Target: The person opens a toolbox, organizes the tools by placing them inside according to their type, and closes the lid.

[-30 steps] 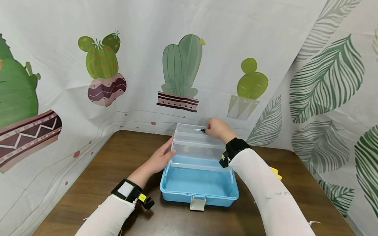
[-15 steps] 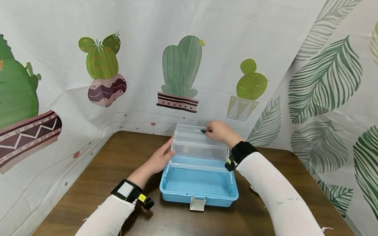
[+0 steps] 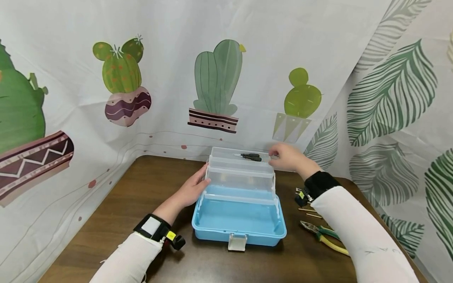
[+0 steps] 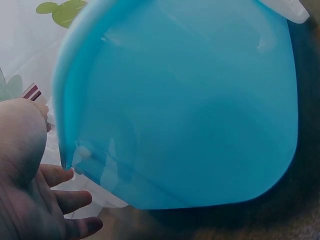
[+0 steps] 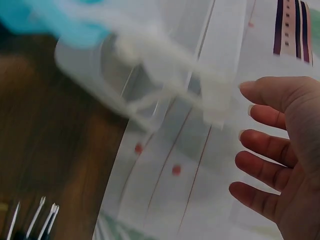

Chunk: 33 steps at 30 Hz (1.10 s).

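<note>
A light blue toolbox (image 3: 238, 237) stands with its lid back and its clear trays (image 3: 240, 181) raised in steps. Small screwdrivers with black handles (image 3: 253, 158) lie side by side in the uppermost tray. At the left edge of the trays rests my left hand (image 3: 191, 189), its fingers extended along the side; the left wrist view shows those fingers (image 4: 75, 200) spread beside the blue wall. My right hand (image 3: 289, 158) is just beyond the top tray's right end and holds nothing. In the right wrist view its fingers (image 5: 267, 170) are loosely bent, with a gap between thumb and fingers.
Pliers with green and yellow handles (image 3: 325, 238) lie on the wooden table (image 3: 148, 184), right of the toolbox. Several thin metal-tipped tools (image 5: 50, 217) are near them, partly hidden by my right arm. A cactus-print cloth (image 3: 170, 78) hangs directly behind the table.
My right hand has let go of a screwdriver in the top tray and moved right, away from it. The pliers have come into view. My left hand has stayed put.
</note>
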Tool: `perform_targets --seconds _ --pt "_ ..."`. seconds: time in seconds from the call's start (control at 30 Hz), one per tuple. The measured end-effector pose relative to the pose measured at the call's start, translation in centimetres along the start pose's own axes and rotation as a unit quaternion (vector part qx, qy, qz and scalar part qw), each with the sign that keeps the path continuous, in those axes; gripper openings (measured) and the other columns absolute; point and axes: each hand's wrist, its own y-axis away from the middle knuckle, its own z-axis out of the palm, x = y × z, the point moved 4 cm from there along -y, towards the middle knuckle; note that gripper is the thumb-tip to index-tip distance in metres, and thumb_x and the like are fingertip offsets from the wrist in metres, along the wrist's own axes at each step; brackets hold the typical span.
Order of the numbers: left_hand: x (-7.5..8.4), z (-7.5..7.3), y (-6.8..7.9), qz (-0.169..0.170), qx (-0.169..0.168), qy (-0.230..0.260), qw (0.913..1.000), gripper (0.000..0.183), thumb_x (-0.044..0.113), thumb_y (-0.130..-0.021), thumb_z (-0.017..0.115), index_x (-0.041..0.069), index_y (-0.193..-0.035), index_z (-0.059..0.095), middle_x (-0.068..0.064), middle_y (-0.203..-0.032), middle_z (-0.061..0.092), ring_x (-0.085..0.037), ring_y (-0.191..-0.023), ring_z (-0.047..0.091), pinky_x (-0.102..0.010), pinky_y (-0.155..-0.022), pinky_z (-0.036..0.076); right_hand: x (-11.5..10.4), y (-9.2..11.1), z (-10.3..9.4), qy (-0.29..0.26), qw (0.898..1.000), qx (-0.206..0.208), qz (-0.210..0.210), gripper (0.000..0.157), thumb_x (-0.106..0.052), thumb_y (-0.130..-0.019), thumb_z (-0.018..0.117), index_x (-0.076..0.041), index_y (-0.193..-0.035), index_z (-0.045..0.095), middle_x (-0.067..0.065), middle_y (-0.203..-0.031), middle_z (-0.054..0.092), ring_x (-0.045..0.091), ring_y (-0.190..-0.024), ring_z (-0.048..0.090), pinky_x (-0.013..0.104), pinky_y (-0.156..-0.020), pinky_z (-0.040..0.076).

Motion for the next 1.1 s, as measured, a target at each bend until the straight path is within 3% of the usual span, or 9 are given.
perform_targets --seconds 0.17,0.4,0.67,1.1 --pt "0.1 0.0 0.0 0.001 0.000 0.003 1.0000 0.063 0.026 -0.112 0.043 0.025 -0.167 0.014 -0.003 -0.174 0.017 -0.033 -0.160 0.020 -0.065 -0.124 0.025 3.1 1.9 -0.6 0.014 1.000 0.003 0.020 0.027 -0.017 -0.087 0.072 0.000 -0.108 0.072 0.019 -0.107 0.072 0.034 -0.101 0.066 0.053 -0.092 0.053" --pt "0.1 0.0 -0.1 0.003 -0.001 0.008 1.0000 0.063 0.025 -0.111 0.044 0.027 -0.167 0.014 -0.001 -0.174 0.016 -0.031 -0.160 0.018 -0.064 -0.125 0.023 7.7 5.1 -0.3 0.010 0.997 -0.035 0.067 0.028 -0.015 -0.084 0.077 0.000 -0.107 0.074 0.019 -0.100 0.072 0.031 -0.092 0.066 0.051 -0.086 0.053" --pt "-0.1 0.0 -0.1 0.001 -0.001 0.005 1.0000 0.063 0.025 -0.112 0.043 0.026 -0.167 0.014 0.000 -0.174 0.014 -0.031 -0.161 0.016 -0.063 -0.125 0.022 12.4 8.4 0.5 -0.022 0.989 -0.079 0.127 0.030 -0.012 -0.085 0.076 0.006 -0.109 0.073 0.023 -0.104 0.074 0.039 -0.097 0.069 0.053 -0.086 0.057" --pt "-0.3 0.1 -0.1 0.001 -0.001 0.003 1.0000 0.062 0.029 -0.112 0.043 0.026 -0.167 0.015 0.001 -0.175 0.014 -0.032 -0.161 0.016 -0.065 -0.124 0.023 16.1 11.4 3.5 -0.057 0.977 -0.091 0.187 0.031 -0.011 -0.091 0.069 0.009 -0.114 0.070 0.027 -0.110 0.072 0.038 -0.096 0.069 0.050 -0.079 0.058"
